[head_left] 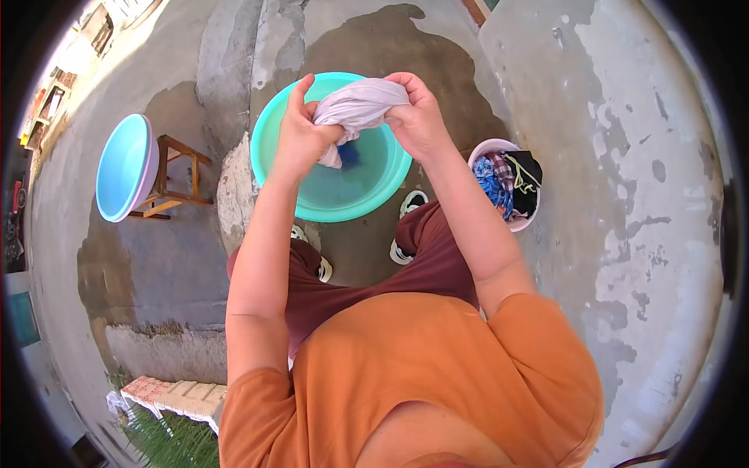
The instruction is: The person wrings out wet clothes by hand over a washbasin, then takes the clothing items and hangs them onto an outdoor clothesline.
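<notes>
My left hand (pixel 307 129) grips one end of a wet, pale lilac-white cloth (pixel 360 103), its thumb pointing up. At the other end, my right hand (pixel 420 117) is closed on the bunched fabric. The cloth is stretched and twisted between both hands, with a loose end hanging below the left one. Beneath it stands a wide turquoise basin (pixel 269 125) of greyish water. Something dark blue (pixel 348 154) shows in the water, partly hidden behind the cloth; its kind I cannot make out.
A pink-white bucket (pixel 524 225) with blue, plaid and black clothes (pixel 493 186) stands right of my feet. To the left, a light blue basin (pixel 123 168) rests tilted against a wooden stool (pixel 193 175). Wet patches mark the concrete floor (pixel 577 257). Bricks (pixel 175 398) and plants lie at lower left.
</notes>
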Demonstrator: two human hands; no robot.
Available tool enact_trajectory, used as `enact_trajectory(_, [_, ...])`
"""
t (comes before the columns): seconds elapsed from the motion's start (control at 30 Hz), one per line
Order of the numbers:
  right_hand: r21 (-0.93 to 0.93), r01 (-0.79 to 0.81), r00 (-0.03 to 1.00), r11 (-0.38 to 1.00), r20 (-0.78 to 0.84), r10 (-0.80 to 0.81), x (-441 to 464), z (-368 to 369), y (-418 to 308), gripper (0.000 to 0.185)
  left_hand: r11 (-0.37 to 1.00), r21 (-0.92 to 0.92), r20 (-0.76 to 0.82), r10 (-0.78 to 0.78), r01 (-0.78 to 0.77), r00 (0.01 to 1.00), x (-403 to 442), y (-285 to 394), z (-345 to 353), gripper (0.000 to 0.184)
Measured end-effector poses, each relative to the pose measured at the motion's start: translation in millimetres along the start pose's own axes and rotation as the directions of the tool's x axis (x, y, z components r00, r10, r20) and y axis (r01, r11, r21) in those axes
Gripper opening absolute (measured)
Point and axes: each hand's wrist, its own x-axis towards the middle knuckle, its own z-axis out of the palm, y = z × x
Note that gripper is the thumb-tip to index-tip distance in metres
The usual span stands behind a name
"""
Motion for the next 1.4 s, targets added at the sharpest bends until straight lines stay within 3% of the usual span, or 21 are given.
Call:
enact_trajectory(0.07, [-0.540,-0.046,0.994,0.840,0.059,0.092,-6,-2,-9,0.052,0.979,-0.205,-0.034,-0.030,0.023,0.999,4,3,-9,0.063])
enact_trajectory(0.17, [-0.731,-0.022,0.922,0.682,0.249,0.295,-11,13,-22,0.057,0.981,-0.157,0.050,-0.107,0.113,0.993,5,4,-17,0.046])
enact_trajectory(0.2, [-0.596,-0.219,0.880,0.772,0.221,0.420,-5,2,-13,0.077,0.976,-0.176,0.048,-0.125,0.131,0.991,3,2,-11,0.042])
enact_trajectory(0.27, [-0.256,-0.303,0.937,0.918,0.096,0.336,-9,9,0,0.090,0.971,-0.182,0.042,-0.150,0.155,0.988,-1,6,-3,0.033])
enact_trajectory(0.33, [-0.027,-0.183,0.983,0.983,0.008,0.183,-6,28,18,0.104,0.977,-0.159,-0.024,-0.151,0.145,0.988,-1,1,9,0.028])
enact_trajectory(0.37, [0.101,-0.133,0.990,0.986,-0.022,0.136,-9,37,41,0.097,0.977,-0.204,-0.167,-0.098,0.063,0.981,4,-17,18,0.027])
enact_trajectory(0.4, [0.293,-0.156,0.987,0.943,0.092,0.135,-17,64,30,0.092,0.953,-0.304,-0.304,-0.111,0.014,0.946,8,-28,27,0.022])
enact_trajectory(0.43, [0.350,-0.146,0.989,0.925,0.044,0.140,-18,69,48,0.088,0.980,-0.197,-0.386,-0.092,0.016,0.918,13,-46,27,0.017])
enact_trajectory(0.47, [0.348,-0.097,0.995,0.933,0.010,0.100,-16,73,53,0.086,0.987,0.151,-0.463,0.024,0.052,0.886,7,-37,30,0.017])
enact_trajectory(0.5, [0.368,-0.151,0.986,0.917,-0.014,0.168,-17,71,58,0.084,0.969,0.247,-0.429,0.129,-0.021,0.894,13,-57,25,0.022])
enact_trajectory(0.6, [0.381,-0.264,0.963,0.886,0.062,0.261,-19,64,53,0.077,0.829,0.542,-0.163,-0.055,0.136,0.985,11,-44,10,0.056])
enact_trajectory(0.67, [0.428,-0.354,0.934,0.831,0.108,0.342,-19,45,68,0.065,0.951,0.160,0.289,-0.302,0.265,0.909,7,-19,-12,0.078])
enact_trajectory(0.77, [0.533,-0.527,0.845,0.662,0.240,0.479,-19,42,61,0.055,0.862,-0.366,0.697,0.005,0.350,0.717,26,-38,-57,0.086])
enact_trajectory(0.87, [0.719,-0.684,0.690,0.123,0.582,0.430,-13,55,47,0.049,0.637,-0.700,0.609,0.299,0.321,0.735,30,-24,-47,0.091])
enact_trajectory(0.97, [0.727,-0.686,0.705,0.033,0.653,0.278,-13,81,30,0.056,0.643,-0.695,0.659,0.388,0.324,0.644,36,-10,-35,0.087])
enact_trajectory(1.0, [0.723,-0.690,0.708,0.034,0.666,0.235,-13,85,25,0.064,0.614,-0.727,0.607,0.366,0.307,0.705,32,0,-32,0.072])
enact_trajectory(1.1, [0.655,-0.749,0.658,0.098,0.719,0.222,-14,94,9,0.075,0.584,-0.753,0.594,0.403,0.304,0.696,40,-17,-38,0.062])
enact_trajectory(1.13, [0.623,-0.767,0.641,0.153,0.736,0.218,-13,93,8,0.072,0.572,-0.764,0.565,0.368,0.299,0.738,30,7,-34,0.043])
enact_trajectory(1.2, [0.547,-0.797,0.599,0.255,0.769,0.222,-13,88,7,0.067,0.623,-0.738,0.533,0.299,0.261,0.792,24,14,-35,0.036])
enact_trajectory(1.3, [0.412,-0.820,0.563,0.397,0.709,0.425,-10,77,9,0.053,0.729,-0.658,0.488,0.222,0.189,0.844,19,20,-36,0.030])
enact_trajectory(1.4, [0.106,-0.772,0.608,0.627,0.413,0.678,-3,75,9,0.038,0.886,-0.454,0.450,0.138,0.093,0.882,23,15,-35,0.027])
